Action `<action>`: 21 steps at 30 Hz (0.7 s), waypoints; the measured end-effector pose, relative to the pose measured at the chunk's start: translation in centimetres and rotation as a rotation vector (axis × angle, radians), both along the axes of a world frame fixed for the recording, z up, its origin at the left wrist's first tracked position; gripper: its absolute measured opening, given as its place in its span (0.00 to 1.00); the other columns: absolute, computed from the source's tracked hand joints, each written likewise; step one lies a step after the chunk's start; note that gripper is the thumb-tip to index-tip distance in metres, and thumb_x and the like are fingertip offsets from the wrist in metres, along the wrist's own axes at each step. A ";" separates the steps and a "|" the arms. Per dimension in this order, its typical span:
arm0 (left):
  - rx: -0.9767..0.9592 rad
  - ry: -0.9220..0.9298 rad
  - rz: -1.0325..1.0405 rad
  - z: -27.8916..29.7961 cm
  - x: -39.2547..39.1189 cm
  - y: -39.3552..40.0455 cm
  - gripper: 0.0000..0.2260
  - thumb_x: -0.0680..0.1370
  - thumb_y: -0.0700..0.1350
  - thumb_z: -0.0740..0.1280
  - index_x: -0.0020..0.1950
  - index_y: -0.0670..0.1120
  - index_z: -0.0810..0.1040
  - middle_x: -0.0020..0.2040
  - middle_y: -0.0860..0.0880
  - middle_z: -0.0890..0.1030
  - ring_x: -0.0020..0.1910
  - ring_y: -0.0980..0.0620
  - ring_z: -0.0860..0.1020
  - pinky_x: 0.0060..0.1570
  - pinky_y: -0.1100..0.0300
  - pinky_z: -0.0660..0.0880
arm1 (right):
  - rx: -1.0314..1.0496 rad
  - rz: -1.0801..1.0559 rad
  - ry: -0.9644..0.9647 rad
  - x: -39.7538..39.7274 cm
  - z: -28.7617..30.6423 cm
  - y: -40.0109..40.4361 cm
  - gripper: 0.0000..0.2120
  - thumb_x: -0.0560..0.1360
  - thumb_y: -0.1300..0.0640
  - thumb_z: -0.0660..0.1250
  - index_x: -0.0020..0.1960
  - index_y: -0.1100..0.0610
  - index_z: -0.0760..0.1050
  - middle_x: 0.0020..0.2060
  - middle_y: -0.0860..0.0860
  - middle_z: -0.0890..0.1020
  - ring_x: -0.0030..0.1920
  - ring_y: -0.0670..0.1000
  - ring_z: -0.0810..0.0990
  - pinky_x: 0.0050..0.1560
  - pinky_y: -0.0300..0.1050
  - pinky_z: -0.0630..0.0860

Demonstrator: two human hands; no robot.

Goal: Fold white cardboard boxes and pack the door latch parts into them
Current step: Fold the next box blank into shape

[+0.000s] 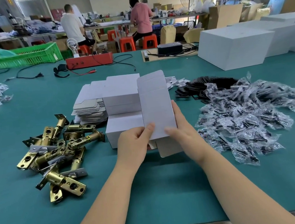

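On the left of the green table (152, 194), a heap of brass door latch parts (55, 151) is lying loose, none of them yet in a box. Just to their right, stacks of flat white blanks (89, 109) and a block of folded white boxes (122, 103) are sitting mid-table.

In front of those, the left hand (135, 142) is pinching the lower left edge of one flat white cardboard box (156, 107), thumb on the front face and fingers curled behind. The right hand (179, 128) is gripping the box's lower right edge, fingers running up its side and thumb pressing on the front. The box is being held upright above the table, still flattened, with its top flap standing up and a lower flap hanging beneath the hands.

So the folding step appears to be just starting: the sleeve is not yet opened. The next move likely calls for squeezing the two side edges toward each other to pop the sleeve square, then tucking in one end's flaps before a latch goes in.

Further right, black plates (204, 87) and a pile of clear bagged screws (250, 116) are waiting, well apart from the hands.
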State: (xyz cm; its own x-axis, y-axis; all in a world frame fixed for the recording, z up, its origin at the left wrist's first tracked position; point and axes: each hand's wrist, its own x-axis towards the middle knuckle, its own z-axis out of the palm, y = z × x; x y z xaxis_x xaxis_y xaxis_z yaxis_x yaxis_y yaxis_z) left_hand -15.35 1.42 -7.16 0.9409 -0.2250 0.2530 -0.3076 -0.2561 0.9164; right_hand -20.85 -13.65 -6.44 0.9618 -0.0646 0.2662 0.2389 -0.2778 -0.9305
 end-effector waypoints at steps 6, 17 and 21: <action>0.006 0.034 -0.197 0.0 0.4 -0.4 0.21 0.80 0.47 0.66 0.35 0.31 0.72 0.30 0.35 0.73 0.28 0.53 0.73 0.35 0.53 0.73 | 0.035 -0.350 0.277 1.1 0.6 -2.6 0.25 0.80 0.41 0.56 0.45 0.62 0.77 0.44 0.55 0.83 0.47 0.57 0.81 0.51 0.46 0.76; -0.160 0.331 -0.287 0.0 -0.6 -0.7 0.23 0.77 0.53 0.67 0.43 0.31 0.78 0.42 0.41 0.82 0.39 0.47 0.78 0.43 0.55 0.74 | -0.031 -0.435 0.093 1.3 0.0 -2.0 0.15 0.80 0.50 0.61 0.43 0.61 0.73 0.39 0.56 0.80 0.39 0.56 0.76 0.40 0.49 0.73; -0.159 0.292 -0.227 0.1 -0.9 -0.8 0.25 0.79 0.56 0.63 0.41 0.33 0.77 0.41 0.44 0.75 0.40 0.49 0.72 0.43 0.56 0.66 | -0.106 -0.467 0.090 1.3 -0.7 -1.0 0.17 0.77 0.45 0.63 0.46 0.60 0.73 0.40 0.53 0.79 0.42 0.54 0.77 0.41 0.48 0.72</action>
